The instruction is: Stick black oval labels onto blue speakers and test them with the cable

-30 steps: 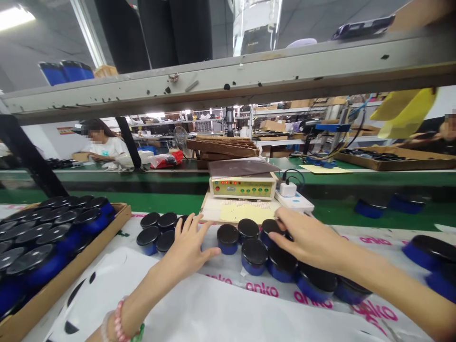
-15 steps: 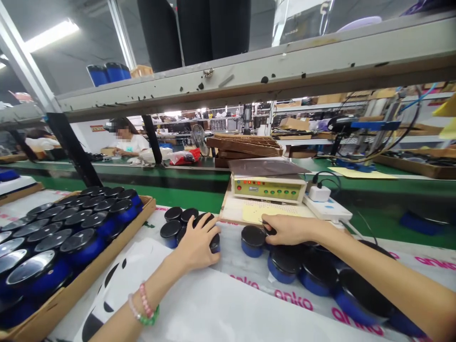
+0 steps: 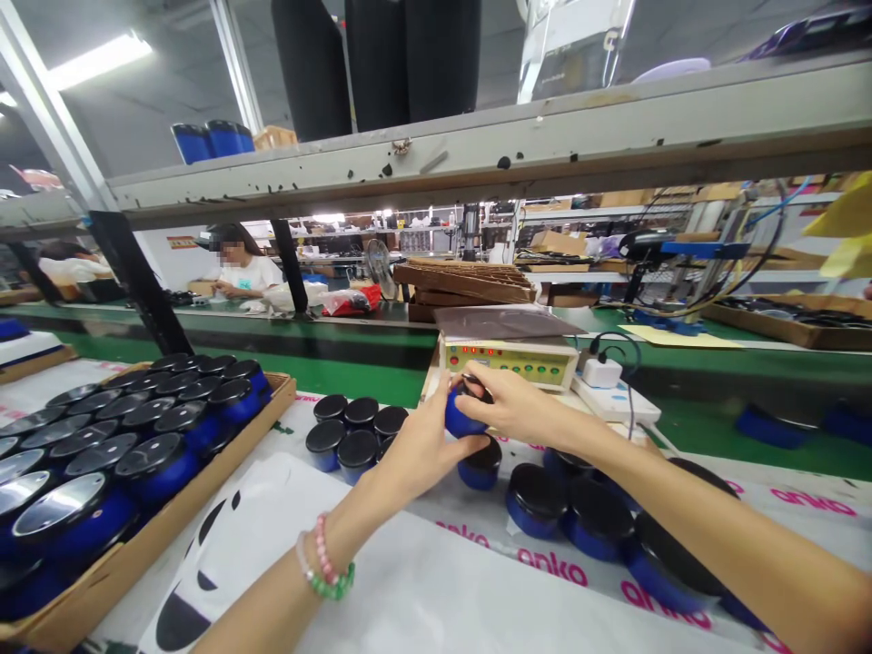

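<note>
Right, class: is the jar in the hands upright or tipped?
Tipped: the blue jar sits aslant between left hand and right hand, black lid leaning right.

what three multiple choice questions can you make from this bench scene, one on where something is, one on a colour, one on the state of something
1. Where is the blue jar with a black lid held by the left hand and right hand?
A. on the upper shelf
B. just in front of the electronic control box
C. down on the floor

2. What colours show on the beaded bracelets on the left wrist?
A. pink and green
B. black and orange
C. blue only

3. What state are the jars in the cardboard tray in?
A. lying open, lids off
B. tipped over in a heap
C. standing with black lids on

1: B, the jar is held up near the box's front panel.
2: A, pink and green beads circle the wrist.
3: C, rows of black lids face upward.
</note>
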Tool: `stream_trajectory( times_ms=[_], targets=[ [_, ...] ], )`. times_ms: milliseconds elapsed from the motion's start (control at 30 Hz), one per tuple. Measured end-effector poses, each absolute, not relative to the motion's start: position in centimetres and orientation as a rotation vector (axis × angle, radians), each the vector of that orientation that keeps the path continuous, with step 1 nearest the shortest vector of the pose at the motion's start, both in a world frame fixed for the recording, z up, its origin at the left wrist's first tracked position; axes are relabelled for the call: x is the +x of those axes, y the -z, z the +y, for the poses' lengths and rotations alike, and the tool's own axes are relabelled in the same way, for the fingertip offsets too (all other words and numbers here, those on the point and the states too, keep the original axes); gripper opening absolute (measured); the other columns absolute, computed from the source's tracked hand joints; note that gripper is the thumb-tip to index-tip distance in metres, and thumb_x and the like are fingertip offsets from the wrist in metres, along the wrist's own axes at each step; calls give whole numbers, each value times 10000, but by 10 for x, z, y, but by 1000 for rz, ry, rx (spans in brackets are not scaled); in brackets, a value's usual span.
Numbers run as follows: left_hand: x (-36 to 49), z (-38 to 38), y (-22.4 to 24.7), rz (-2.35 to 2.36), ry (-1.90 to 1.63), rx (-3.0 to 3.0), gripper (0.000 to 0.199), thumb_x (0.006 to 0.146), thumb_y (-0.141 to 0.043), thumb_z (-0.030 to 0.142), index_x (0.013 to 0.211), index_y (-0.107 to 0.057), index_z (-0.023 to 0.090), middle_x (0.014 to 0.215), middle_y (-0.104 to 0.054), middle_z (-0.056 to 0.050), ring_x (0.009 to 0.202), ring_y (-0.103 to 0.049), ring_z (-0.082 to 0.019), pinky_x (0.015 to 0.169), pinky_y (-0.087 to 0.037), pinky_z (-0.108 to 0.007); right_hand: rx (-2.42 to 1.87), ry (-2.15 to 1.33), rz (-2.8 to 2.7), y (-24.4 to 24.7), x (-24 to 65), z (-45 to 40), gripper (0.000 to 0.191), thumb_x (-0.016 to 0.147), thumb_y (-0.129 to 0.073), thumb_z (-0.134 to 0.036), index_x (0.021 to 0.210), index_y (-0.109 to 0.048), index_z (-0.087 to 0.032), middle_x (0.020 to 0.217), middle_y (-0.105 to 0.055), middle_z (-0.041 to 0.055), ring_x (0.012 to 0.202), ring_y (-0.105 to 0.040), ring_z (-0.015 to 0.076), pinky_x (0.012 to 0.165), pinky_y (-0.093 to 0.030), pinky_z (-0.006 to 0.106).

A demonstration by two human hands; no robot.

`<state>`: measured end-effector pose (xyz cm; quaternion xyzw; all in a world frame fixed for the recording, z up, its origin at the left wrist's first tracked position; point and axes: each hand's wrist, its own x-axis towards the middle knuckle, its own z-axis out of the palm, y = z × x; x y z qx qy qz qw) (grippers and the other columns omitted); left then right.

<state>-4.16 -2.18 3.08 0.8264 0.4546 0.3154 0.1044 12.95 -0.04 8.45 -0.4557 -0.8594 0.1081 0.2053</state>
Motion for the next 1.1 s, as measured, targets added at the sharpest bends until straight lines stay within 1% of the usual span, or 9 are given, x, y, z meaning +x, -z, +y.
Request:
stream_trajectory(
  times_ms=[133, 200, 367, 600, 733, 800, 900, 933, 1100],
  targets=[
    [-68, -21, -32, 1639, -915, 2374, 863, 803, -630, 416, 1439, -174, 54, 1238, -551, -215, 1165, -507, -353, 940, -407, -460, -1324, -247, -2346, -70, 107, 18, 186, 921, -466, -354, 893, -498, -173, 755, -526, -24, 638, -496, 113, 608, -419, 263],
    [-86, -26, -30, 1774, -891, 2353, 797, 827, -589, 408, 1418, -220, 21, 1214, -551, -237, 1164, -492, -373, 950, -377, -495, -1358, -267, -2380, -60, 97, 27, 224, 921, -502, -366, 954, -549, -150, 815, -566, 0, 679, -542, 119, 644, -465, 288],
    [-108, -34, -24, 1877, -814, 2372, 708, 832, -575, 391, 1390, -307, 46, 1222, -561, -202, 1184, -485, -340, 976, -374, -460, -1369, -398, -2581, -47, 77, 31, 293, 914, -529, -401, 1047, -573, -143, 934, -610, 34, 759, -596, 138, 686, -512, 318],
    [-80, -38, -19, 1705, -804, 2461, 558, 832, -578, 284, 1332, -418, 95, 1344, -471, -174, 1281, -338, -384, 1070, -191, -584, -1513, -422, -2787, -54, 122, 6, 323, 866, -584, -434, 1016, -573, -148, 881, -599, 22, 701, -570, 129, 640, -493, 300],
    [-41, -42, -13, 1308, -703, 2526, 326, 837, -589, 270, 1151, -592, 187, 1237, -570, -98, 1179, -482, -290, 1025, -364, -453, -1647, -301, -2743, -52, 149, 5, 295, 880, -575, -387, 1053, -564, -148, 948, -601, 35, 777, -584, 147, 700, -498, 326],
    [-20, -43, -7, 1107, -630, 2515, 388, 822, -625, 345, 1179, -584, 199, 1204, -601, -90, 1126, -544, -261, 970, -440, -389, -1732, -235, -2693, -54, 160, 9, 284, 893, -561, -376, 1061, -565, -147, 976, -600, 45, 815, -588, 158, 730, -499, 346],
    [5, -41, 6, 895, -574, 2472, 730, 757, -688, 458, 1377, -402, 199, 1333, -519, -107, 1203, -512, -262, 979, -451, -356, -1784, -236, -2661, -62, 179, 10, 284, 892, -560, -395, 1031, -576, -148, 949, -604, 39, 790, -587, 150, 718, -499, 335],
    [10, -40, 10, 855, -571, 2456, 774, 757, -687, 466, 1408, -356, 209, 1374, -479, -108, 1232, -487, -262, 995, -439, -354, -1790, -243, -2645, -66, 186, 8, 282, 898, -548, -403, 1022, -576, -151, 932, -603, 34, 773, -582, 144, 708, -496, 327],
    [16, -45, 24, 815, -581, 2383, 720, 804, -640, 474, 1423, -330, 275, 1394, -438, -103, 1237, -476, -279, 1021, -408, -401, -1865, -286, -2553, -71, 225, -11, 251, 892, -546, -388, 986, -562, -155, 884, -581, 21, 714, -547, 129, 668, -469, 302]
  ],
)
